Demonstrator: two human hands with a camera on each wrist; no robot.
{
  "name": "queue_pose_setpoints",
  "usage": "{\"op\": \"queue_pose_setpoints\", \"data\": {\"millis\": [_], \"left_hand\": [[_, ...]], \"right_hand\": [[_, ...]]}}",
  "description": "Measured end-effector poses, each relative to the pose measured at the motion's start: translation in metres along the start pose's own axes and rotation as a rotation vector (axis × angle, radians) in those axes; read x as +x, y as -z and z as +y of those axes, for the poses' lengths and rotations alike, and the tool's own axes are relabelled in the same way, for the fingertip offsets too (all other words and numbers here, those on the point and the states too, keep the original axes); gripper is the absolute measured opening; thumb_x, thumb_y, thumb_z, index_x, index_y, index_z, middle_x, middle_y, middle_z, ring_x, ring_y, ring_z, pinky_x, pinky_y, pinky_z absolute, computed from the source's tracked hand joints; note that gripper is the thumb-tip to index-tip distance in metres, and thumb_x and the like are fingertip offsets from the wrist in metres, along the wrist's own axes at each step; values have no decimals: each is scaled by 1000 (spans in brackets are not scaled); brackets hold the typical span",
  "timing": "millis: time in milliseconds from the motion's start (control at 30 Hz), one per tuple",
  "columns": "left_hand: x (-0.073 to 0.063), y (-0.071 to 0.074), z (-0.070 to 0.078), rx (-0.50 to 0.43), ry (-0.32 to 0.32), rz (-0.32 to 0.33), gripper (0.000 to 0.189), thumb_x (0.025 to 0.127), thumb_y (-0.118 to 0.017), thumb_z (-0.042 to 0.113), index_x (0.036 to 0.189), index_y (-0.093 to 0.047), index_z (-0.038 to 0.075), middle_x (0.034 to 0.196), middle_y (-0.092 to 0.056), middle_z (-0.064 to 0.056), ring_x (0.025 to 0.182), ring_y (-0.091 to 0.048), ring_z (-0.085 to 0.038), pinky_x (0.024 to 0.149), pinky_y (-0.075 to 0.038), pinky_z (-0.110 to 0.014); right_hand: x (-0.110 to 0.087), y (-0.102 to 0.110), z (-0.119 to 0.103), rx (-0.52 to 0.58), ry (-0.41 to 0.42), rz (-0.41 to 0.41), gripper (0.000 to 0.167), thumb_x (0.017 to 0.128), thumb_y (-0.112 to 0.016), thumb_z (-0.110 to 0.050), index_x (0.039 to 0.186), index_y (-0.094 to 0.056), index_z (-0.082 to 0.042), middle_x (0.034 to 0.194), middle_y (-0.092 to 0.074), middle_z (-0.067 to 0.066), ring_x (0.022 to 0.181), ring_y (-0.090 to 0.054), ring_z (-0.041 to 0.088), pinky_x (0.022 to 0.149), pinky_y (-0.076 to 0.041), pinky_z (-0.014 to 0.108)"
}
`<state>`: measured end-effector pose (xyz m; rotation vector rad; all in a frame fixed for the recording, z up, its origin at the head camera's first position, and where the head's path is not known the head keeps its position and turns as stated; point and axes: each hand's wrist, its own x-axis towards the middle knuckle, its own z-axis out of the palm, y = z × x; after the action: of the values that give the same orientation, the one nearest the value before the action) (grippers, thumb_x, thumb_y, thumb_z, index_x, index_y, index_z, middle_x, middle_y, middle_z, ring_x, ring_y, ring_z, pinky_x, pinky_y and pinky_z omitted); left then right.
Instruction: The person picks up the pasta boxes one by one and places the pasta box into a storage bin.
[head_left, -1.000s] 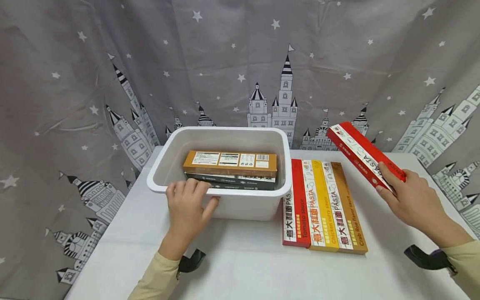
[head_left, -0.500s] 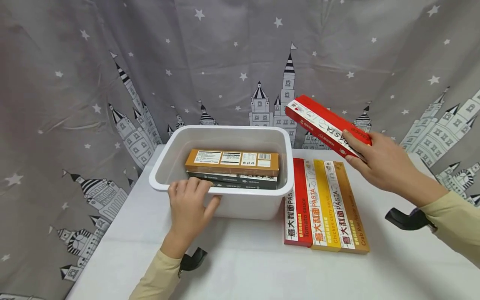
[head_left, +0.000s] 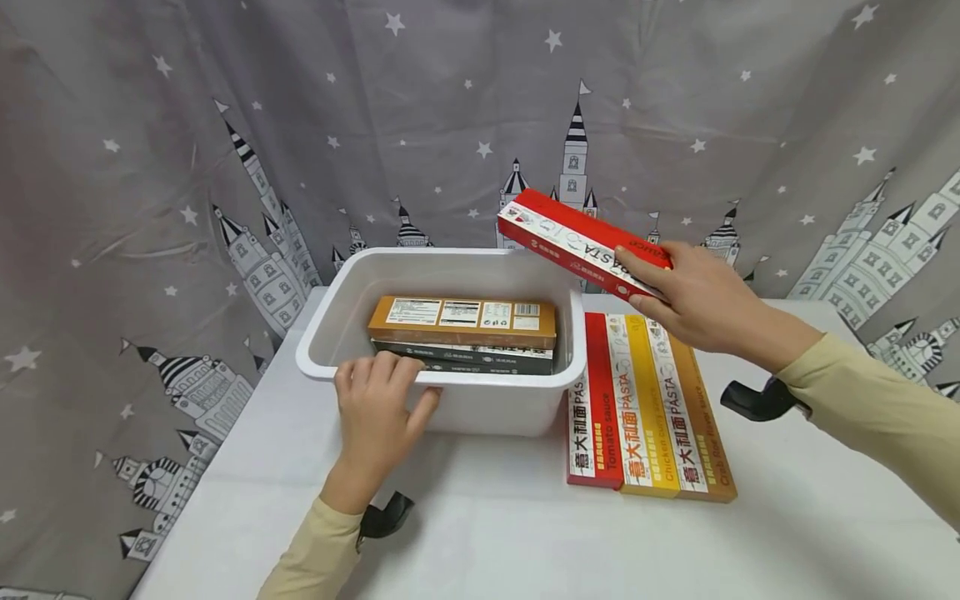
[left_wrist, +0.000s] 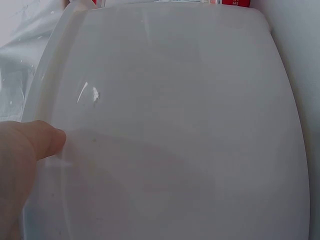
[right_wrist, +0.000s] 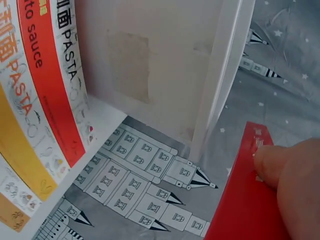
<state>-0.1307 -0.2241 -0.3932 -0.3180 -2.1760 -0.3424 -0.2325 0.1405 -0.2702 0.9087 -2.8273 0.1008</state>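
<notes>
My left hand (head_left: 378, 417) grips the front rim of a white plastic bin (head_left: 487, 412), fingers hooked over the edge. In the left wrist view its thumb (left_wrist: 45, 140) presses the bin's outer wall (left_wrist: 175, 125). A red pasta box (head_left: 566, 233) is pinched at its near end by my right hand (head_left: 701, 300), tilted in the air by the bin's right back corner. The right wrist view shows a fingertip (right_wrist: 270, 162) against this red box (right_wrist: 245, 205). Inside the bin, a brown box (head_left: 465, 325) lies on top of dark boxes (head_left: 465, 358).
Right of the bin, a red tomato sauce pasta box (head_left: 603, 442), a yellow chicken curry one (head_left: 648, 417) and a brown crab roe one (head_left: 697, 417) lie side by side on the white table (head_left: 480, 517). A grey castle-print curtain (head_left: 420, 125) hangs behind.
My right hand has carried the red pasta box leftward, from above the table's right side to the bin's right back corner. My left hand has stayed on the rim.
</notes>
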Motion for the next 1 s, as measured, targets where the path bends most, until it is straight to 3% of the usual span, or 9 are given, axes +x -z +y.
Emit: {"op": "queue_pose_setpoints", "data": {"millis": [300,667,1000], "left_hand": [[1,-2,-1,-1,9,29,23,79,-68,28,91,-65,9,85,-60,-12,81,-50,-35,87,-33,-54],[1,-1,-1,4,14,20,22,80,-68,26,91,-66,8,85,-60,-13,81,-50,-35,87,-33,-55],[-3,-1,-4,4,-1,-17,23,79,-71,25,91,-66,6,86,-60,-14,82,-49,-36,86,-33,-55]], "right_hand": [[34,7,-14,22,72,-85,68,98,-63,-32,159,-35,-24,147,-44,31,125,-47,46,96,-48,59],[75,6,-32,32,209,-123,65,98,-63,-36,158,-38,-27,140,-49,27,119,-50,38,96,-48,54],[91,-3,-57,39,299,-112,63,98,-63,-38,156,-43,-27,126,-57,22,109,-54,33,93,-48,49]]}}
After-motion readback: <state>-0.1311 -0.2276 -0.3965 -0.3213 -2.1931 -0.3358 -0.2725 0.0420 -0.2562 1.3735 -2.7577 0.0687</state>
